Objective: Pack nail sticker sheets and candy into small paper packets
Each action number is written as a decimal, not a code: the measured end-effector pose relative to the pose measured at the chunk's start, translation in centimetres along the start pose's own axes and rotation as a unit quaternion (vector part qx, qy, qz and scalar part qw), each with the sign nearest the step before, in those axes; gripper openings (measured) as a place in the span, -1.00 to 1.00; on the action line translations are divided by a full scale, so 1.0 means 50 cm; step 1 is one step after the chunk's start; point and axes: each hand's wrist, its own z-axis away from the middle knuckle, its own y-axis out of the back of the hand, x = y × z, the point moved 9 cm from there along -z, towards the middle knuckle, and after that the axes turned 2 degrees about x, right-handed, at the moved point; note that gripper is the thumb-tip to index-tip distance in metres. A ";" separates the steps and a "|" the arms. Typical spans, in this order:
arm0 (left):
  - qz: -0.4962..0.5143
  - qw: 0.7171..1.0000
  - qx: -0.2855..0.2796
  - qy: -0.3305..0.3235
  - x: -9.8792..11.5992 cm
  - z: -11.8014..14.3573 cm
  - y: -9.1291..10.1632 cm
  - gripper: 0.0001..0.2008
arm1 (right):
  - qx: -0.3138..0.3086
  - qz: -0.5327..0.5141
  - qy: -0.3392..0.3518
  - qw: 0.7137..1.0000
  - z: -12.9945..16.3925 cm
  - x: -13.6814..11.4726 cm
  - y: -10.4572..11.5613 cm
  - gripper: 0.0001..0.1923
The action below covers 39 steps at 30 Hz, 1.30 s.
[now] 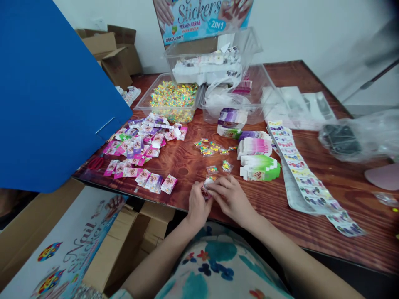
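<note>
Garment [243, 270]: whitish, lower centre of frame
Print [221, 251]: teal patches, dark-blue and orange-red floral shapes
Sleeve edge [121, 294]: pale teal, bottom left
Forearms [165, 254]: bare

Head height — forward, steeply down

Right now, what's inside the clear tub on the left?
The clear tub holds a heap of small shiny packets in yellow, green and orange. The top ones cover the heap's middle, so that part can't be seen.

Soft, diffuse light; faint shadows; upper-right corner dark; plastic bag [370, 135] blurred; edges stretched.
</note>
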 end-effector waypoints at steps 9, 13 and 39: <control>0.005 1.000 0.016 0.011 -0.004 0.004 0.001 -0.67 | 0.034 0.013 0.004 0.999 0.003 -0.008 -0.001 -0.74; -0.002 1.000 0.000 0.020 -0.006 0.003 0.001 -0.67 | 0.033 0.063 0.014 0.997 0.007 -0.014 -0.010 -0.80; 0.155 0.982 -0.036 0.100 -0.021 -0.001 0.011 -0.76 | -0.008 -0.584 -0.363 0.726 0.054 0.087 -0.127 -0.78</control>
